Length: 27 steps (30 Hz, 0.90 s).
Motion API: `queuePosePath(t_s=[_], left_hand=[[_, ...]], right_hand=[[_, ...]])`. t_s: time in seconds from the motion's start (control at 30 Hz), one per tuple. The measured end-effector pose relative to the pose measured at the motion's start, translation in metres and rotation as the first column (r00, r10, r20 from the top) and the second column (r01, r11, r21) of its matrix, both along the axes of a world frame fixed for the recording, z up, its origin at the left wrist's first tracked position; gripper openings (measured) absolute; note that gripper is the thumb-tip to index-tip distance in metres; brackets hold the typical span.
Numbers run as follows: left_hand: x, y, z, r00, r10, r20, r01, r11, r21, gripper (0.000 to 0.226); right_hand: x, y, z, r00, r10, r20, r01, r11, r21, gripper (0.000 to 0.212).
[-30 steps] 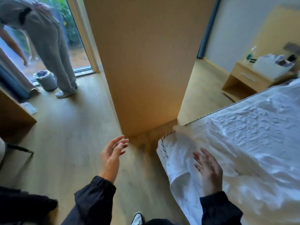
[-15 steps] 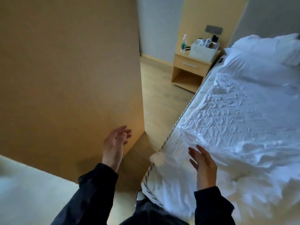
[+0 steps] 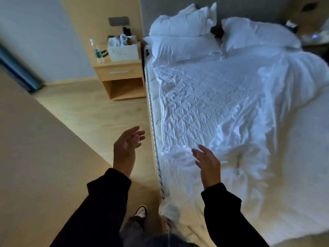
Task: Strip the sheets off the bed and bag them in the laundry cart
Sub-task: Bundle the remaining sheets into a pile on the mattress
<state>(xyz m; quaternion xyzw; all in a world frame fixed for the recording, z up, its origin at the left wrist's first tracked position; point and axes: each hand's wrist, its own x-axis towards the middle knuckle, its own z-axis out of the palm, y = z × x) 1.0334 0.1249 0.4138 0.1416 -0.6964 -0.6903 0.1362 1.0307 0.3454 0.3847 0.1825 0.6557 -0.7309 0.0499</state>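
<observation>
A bed fills the right side, covered by a crumpled white sheet (image 3: 210, 111) over a quilted pad, with its near left corner pulled loose and bunched. A white duvet (image 3: 293, 97) lies heaped on the right half. Three white pillows (image 3: 185, 49) sit at the head. My left hand (image 3: 127, 148) hovers with spread fingers over the floor beside the mattress edge, holding nothing. Just above the loose sheet corner, my right hand (image 3: 207, 164) is spread out too and grips nothing. No laundry cart is in view.
A wooden nightstand (image 3: 121, 75) stands left of the bed head, carrying a white box (image 3: 123, 50) of items and a plastic bottle (image 3: 96, 50). A tan partition wall (image 3: 41, 157) closes the left side, leaving a narrow strip of wooden floor (image 3: 106, 114).
My view has swung right from the doorway and window to the whole bed. Both hands stay spread and empty, the right one now above the loose sheet corner.
</observation>
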Motion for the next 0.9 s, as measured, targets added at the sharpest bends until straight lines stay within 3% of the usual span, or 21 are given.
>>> queuePosePath(t_s=[0.07,0.17,0.23,0.3,0.7,0.9], left_hand=[[-0.035,-0.008,-0.006,0.995,-0.096,0.004,0.096,0.995,0.039,0.020],[-0.075,-0.018,-0.004,0.965,-0.262,-0.021,0.262,0.965,0.018,0.026],[-0.094,-0.024,-0.004,0.943,-0.333,-0.026,0.334,0.942,0.033,0.027],[-0.111,-0.027,-0.008,0.927,-0.375,-0.020,0.375,0.926,0.045,0.027],[-0.209,0.011,-0.041,0.779,-0.623,0.071,0.619,0.782,0.069,0.029],[-0.285,0.058,-0.060,0.710,-0.700,0.080,0.699,0.714,0.048,0.029]], right_hand=[[-0.011,-0.015,0.005,0.997,-0.079,0.006,0.079,0.997,0.018,0.020],[-0.030,-0.037,0.014,0.984,-0.174,0.033,0.173,0.985,0.015,0.042],[-0.042,-0.050,0.015,0.975,-0.221,0.033,0.220,0.975,0.032,0.029],[-0.052,-0.058,0.011,0.964,-0.263,0.037,0.261,0.964,0.039,0.020],[-0.108,-0.051,-0.016,0.862,-0.502,0.061,0.502,0.865,0.026,0.036],[-0.166,-0.015,-0.041,0.768,-0.638,0.053,0.640,0.769,-0.010,0.045]])
